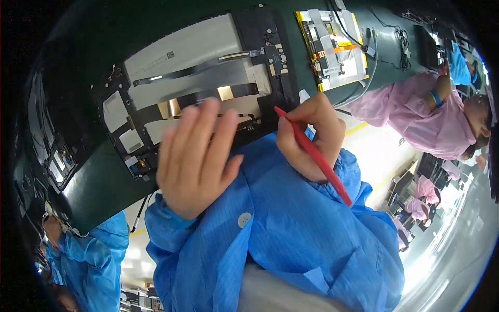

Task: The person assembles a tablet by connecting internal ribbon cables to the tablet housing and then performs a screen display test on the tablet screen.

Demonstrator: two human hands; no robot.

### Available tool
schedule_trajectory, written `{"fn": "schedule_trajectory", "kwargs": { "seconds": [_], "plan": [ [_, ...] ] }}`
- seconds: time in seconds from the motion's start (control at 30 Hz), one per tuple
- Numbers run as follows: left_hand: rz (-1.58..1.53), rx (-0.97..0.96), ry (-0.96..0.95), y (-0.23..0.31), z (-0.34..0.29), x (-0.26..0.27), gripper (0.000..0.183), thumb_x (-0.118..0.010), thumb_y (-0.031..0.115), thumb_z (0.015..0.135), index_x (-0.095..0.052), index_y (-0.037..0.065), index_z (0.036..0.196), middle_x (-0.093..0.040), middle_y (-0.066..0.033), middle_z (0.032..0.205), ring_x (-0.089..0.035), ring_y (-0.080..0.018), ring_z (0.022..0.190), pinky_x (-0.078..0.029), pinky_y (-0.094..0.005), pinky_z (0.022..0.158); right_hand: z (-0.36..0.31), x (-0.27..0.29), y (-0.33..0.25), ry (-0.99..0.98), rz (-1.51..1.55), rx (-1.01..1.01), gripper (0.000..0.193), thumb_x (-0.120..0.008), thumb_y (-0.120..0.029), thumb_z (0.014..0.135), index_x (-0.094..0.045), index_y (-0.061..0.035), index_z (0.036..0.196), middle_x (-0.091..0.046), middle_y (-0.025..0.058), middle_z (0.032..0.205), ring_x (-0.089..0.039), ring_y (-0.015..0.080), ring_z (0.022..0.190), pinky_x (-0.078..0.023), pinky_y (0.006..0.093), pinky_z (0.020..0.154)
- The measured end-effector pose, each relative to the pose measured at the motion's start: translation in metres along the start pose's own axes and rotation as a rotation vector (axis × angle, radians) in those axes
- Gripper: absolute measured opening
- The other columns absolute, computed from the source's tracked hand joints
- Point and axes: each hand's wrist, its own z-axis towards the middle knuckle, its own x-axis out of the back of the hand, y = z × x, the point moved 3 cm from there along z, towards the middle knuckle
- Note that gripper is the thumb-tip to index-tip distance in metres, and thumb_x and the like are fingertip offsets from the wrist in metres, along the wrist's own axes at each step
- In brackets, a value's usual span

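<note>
An opened tablet-like device (182,49), with pale battery panels, dark flat ribbon cables and small circuit boards, lies on the dark green bench before me. My left hand (195,158) is spread flat with fingers stretched out over its near edge and covers part of it; whether it touches cannot be made out. In my right hand (317,132) is a slim red plastic pry stick (318,158), pinched like a pen. Its pointed tip is by the device's near right corner. Two gold-coloured patches (225,93) show on the lower ribbon cable.
To the right lies a taped battery and circuit board assembly (333,49) with cables (371,52) over it. Another opened device (62,164) rests at the far left. A co-worker in pink (416,112) sits at the right, and one in blue (96,260) at the lower left.
</note>
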Motion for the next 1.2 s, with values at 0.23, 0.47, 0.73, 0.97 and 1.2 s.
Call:
{"fn": "schedule_trajectory", "kwargs": {
  "seconds": [0.23,0.47,0.73,0.97,1.2],
  "plan": [
    [0.103,0.232,0.276,-0.046,-0.054,0.008,0.054,-0.059,0.032,0.082,-0.051,0.004,0.128,-0.052,-0.0142,0.131,-0.044,-0.0317,0.126,-0.021,-0.0466,0.111,0.006,-0.008,0.002,-0.072,-0.035,-0.030,0.015,-0.062,0.003,0.067,-0.048,-0.0016,0.069,-0.051,0.0085,0.056,-0.054,0.0161,0.048,-0.041,0.0241,0.048],
    [0.085,0.384,0.234,-0.073,-0.093,0.021,0.062,-0.061,0.029,0.080,-0.042,0.004,0.133,-0.045,-0.0165,0.136,-0.038,-0.0355,0.130,-0.022,-0.0523,0.109,0.006,-0.008,0.001,-0.106,-0.057,-0.063,0.012,-0.059,0.005,0.067,-0.049,0.0002,0.067,-0.054,0.0080,0.059,-0.055,0.0131,0.052,-0.042,0.0232,0.052],
    [-0.082,0.467,0.136,-0.070,-0.072,0.011,0.108,-0.079,0.048,0.062,-0.022,0.007,0.144,-0.028,-0.0191,0.145,-0.029,-0.0400,0.133,-0.028,-0.0511,0.107,0.003,0.016,0.026,0.095,0.140,0.009,0.018,-0.062,-0.005,0.082,-0.058,-0.0013,0.099,-0.066,0.0174,0.099,-0.067,0.0213,0.078,-0.052,0.0279,0.067],
    [-0.250,0.544,0.145,-0.067,-0.056,0.017,0.110,-0.085,0.022,0.056,-0.021,0.008,0.144,-0.030,-0.0198,0.144,-0.036,-0.0404,0.129,-0.032,-0.0416,0.106,-0.015,0.007,0.016,-0.127,-0.189,0.180,0.045,-0.077,-0.002,0.063,-0.052,-0.0049,0.100,-0.052,0.0213,0.128,-0.057,0.0367,0.106,-0.046,0.0397,0.091],
    [-0.248,0.491,0.070,-0.067,-0.037,0.024,0.106,-0.075,0.007,0.056,-0.019,0.008,0.145,-0.033,-0.0208,0.142,-0.038,-0.0380,0.126,-0.033,-0.0396,0.105,-0.016,0.012,0.031,-0.031,-0.069,0.150,0.052,-0.075,0.001,0.063,-0.048,-0.0051,0.106,-0.052,0.0187,0.117,-0.055,0.0401,0.104,-0.050,0.0408,0.081]
  ]
}}
